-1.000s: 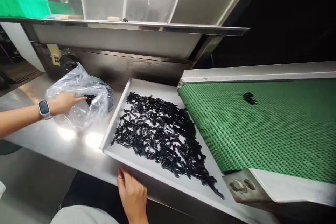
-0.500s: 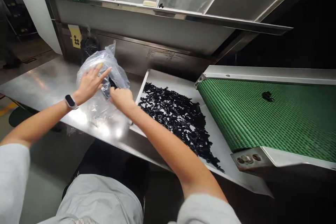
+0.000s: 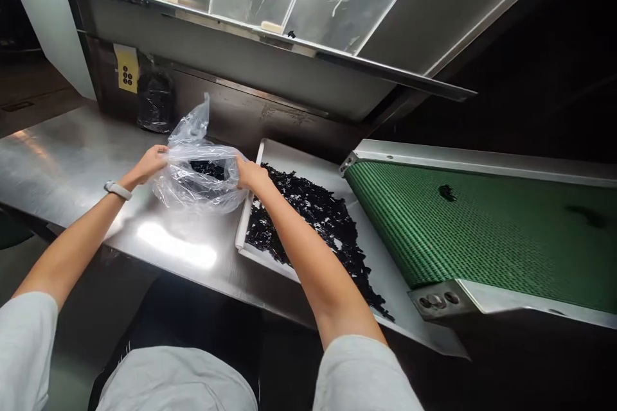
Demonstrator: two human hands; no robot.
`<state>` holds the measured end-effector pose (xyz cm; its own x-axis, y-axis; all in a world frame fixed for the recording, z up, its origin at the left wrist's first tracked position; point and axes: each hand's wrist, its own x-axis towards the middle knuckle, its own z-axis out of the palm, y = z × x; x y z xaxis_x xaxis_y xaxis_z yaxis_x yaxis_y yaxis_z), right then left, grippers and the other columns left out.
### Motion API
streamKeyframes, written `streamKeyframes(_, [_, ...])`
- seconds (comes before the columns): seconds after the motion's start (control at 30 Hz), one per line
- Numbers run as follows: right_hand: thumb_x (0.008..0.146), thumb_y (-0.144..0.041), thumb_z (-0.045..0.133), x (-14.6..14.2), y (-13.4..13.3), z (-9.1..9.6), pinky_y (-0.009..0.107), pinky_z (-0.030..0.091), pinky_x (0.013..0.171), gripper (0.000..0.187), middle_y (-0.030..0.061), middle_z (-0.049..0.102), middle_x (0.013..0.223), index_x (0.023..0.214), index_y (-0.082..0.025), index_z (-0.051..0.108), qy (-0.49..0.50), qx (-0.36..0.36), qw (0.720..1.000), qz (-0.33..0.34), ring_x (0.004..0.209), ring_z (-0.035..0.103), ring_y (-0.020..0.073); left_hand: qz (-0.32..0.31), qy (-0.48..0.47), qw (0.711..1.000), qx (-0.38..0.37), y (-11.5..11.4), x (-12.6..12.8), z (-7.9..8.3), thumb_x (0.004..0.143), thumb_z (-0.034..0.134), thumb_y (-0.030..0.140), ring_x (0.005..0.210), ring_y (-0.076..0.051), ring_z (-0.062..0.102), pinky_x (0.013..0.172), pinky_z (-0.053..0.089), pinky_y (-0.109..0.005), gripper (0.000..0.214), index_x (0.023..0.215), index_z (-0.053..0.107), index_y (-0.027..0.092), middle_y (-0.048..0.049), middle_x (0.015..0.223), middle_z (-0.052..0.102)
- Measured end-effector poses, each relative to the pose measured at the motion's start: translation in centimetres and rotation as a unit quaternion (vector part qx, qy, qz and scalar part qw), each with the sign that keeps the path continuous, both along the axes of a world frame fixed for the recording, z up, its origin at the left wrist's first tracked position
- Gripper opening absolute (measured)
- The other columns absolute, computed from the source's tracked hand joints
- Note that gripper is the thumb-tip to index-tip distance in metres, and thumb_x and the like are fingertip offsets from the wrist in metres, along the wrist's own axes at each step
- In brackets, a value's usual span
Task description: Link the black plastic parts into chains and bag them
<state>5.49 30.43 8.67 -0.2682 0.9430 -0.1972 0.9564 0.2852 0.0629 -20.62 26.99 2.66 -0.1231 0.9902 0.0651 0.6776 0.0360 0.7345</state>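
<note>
Left hand (image 3: 152,165) and right hand (image 3: 249,174) have spread to opposite sides of the bag (image 3: 197,198), both gripping its rim. Yellow label (image 3: 125,56) behind's got black circles (image 3: 126,75), too small to read.

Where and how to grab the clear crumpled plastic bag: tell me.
Take the clear crumpled plastic bag by opposite sides of its rim, probably best from the near edge of the shiny metal table. Its mouth gapes open, showing small black pieces, and the left grip and right grip hold those sides; the thin lower walls look slack.
</note>
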Motion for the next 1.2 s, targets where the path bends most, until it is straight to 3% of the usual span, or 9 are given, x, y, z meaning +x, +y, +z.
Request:
streamKeyframes(0.27, [0.099,-0.032,0.055,-1.0,-4.5,2.7,0.035,0.054,0.087,0.062,0.0153,0.071,0.120,0.152,-0.008,0.033,0.118,0.029,0.985,0.123,0.105,0.069,0.0267,-0.093,-0.146,0.985,0.005,-7.7,-1.1,3.4,0.084,0.033,0.043,0.090,-0.030,0.071,0.078,0.058,-0.046,0.063,0.136,0.053,0.012,-0.0131,0.103,0.075])
streamKeyframes(0.4, [0.097,-0.031,0.060,-3.5,-8.5,1.6,0.036,0.054,0.078,0.077,0.0181,0.065,0.133,0.161,-0.020,0.019,0.085,0.100,0.968,0.213,0.098,0.072,0.0295,-0.054,-0.126,0.990,0.025,-10.7,-2.0,3.4,0.089,0.026,0.059,0.087,-0.031,0.072,0.077,0.059,-0.051,0.073,0.147,0.036,0.016,-0.0122,0.102,0.074])
streamKeyframes(0.5, [0.103,-0.033,0.047,-5.0,-9.0,0.8,0.031,0.054,0.071,0.040,0.0157,0.073,0.116,0.138,-0.017,0.056,0.057,0.115,0.955,0.266,0.092,0.074,0.0273,0.049,0.039,0.994,0.094,-14.4,-1.9,3.5,0.084,0.056,0.060,0.115,-0.045,0.064,0.097,0.050,-0.067,0.089,0.158,0.022,0.024,-0.0191,0.132,0.063])
streamKeyframes(0.57, [0.105,-0.029,0.038,-5.7,-8.4,1.0,0.032,0.054,0.073,0.035,0.0163,0.076,0.103,0.115,-0.013,0.068,0.062,0.116,0.962,0.239,0.095,0.074,0.0293,0.133,0.284,0.933,0.179,-17.1,-0.7,3.8,0.091,0.056,0.056,0.143,-0.053,0.040,0.111,0.035,-0.074,0.091,0.164,0.010,0.029,-0.0204,0.156,0.041])
streamKeyframes(0.63, [0.106,-0.026,0.033,-6.3,-8.0,1.9,0.033,0.054,0.075,0.039,0.0179,0.076,0.100,0.108,-0.011,0.069,0.071,0.129,0.966,0.211,0.098,0.074,0.0311,0.079,0.422,0.866,0.259,-18.7,1.2,4.1,0.094,0.059,0.040,0.147,-0.045,0.037,0.113,0.037,-0.070,0.099,0.164,-0.011,0.036,-0.0175,0.157,0.041])
streamKeyframes(0.73, [0.107,-0.027,0.031,-6.4,-7.7,3.8,0.036,0.054,0.081,0.041,0.0188,0.076,0.104,0.111,-0.010,0.067,0.088,0.153,0.966,0.190,0.104,0.073,0.0325,-0.210,0.453,0.813,0.298,-17.5,3.0,3.9,0.097,0.049,0.019,0.128,-0.028,0.061,0.108,0.049,-0.050,0.069,0.155,0.030,0.051,-0.0028,0.139,0.064])
streamKeyframes(0.93, [0.104,-0.015,0.032,-3.0,-4.7,4.4,0.042,0.053,0.083,0.036,0.0264,0.071,0.115,0.125,-0.005,0.060,0.047,0.213,0.976,0.021,0.109,0.071,0.0356,-0.082,0.525,0.846,0.047,-13.1,0.3,0.5,0.087,0.063,0.015,0.137,-0.040,0.054,0.114,0.039,-0.058,0.069,0.154,0.045,0.020,-0.0217,0.152,0.055])
streamKeyframes(1.07, [0.099,-0.004,0.034,-1.5,-4.6,3.1,0.039,0.052,0.080,0.039,0.0271,0.073,0.110,0.133,-0.002,0.053,0.021,0.192,0.981,0.007,0.106,0.072,0.0338,-0.094,0.448,0.880,0.127,-14.0,1.0,0.5,0.098,0.045,0.015,0.132,-0.033,0.060,0.112,0.039,-0.058,0.053,0.150,0.049,0.024,-0.0166,0.149,0.059])
streamKeyframes(1.2, [0.101,-0.015,0.048,-1.4,-9.6,5.6,0.038,0.052,0.075,0.045,0.0230,0.076,0.103,0.145,-0.004,0.043,-0.003,0.163,0.986,0.031,0.095,0.074,0.0329,-0.136,0.359,0.901,0.202,-14.4,3.5,3.0,0.100,0.035,0.012,0.114,-0.030,0.071,0.100,0.049,-0.049,0.050,0.145,0.056,0.022,-0.0138,0.129,0.072])
